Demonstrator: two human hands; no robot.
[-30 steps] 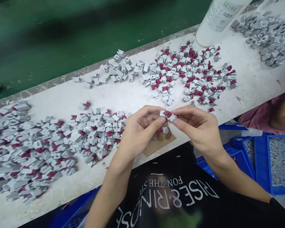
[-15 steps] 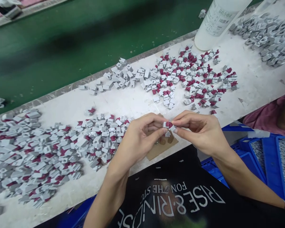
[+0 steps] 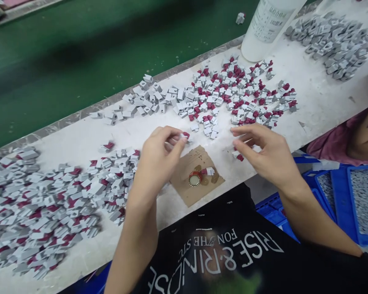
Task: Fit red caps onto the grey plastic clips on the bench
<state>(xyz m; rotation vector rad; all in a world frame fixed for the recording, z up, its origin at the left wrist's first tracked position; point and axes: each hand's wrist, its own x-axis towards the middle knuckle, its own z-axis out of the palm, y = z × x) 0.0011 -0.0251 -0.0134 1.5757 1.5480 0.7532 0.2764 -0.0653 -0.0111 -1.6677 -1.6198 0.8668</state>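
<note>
The hands have parted. The left hand [image 3: 159, 153] now pinches the small grey-and-maroon plastic piece [image 3: 185, 136] alone, just above the brown cardboard scrap [image 3: 184, 181]; the right hand [image 3: 265, 153], fingers loosely spread and empty, hovers right of that scrap: the joining looks finished.

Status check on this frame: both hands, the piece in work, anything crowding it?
Left hand pinching a grey-and-red piece at fingertips. Right hand open, over a loose piece on the bench. Cardboard scrap with bottle cap between the hands; nothing blocking.
</note>
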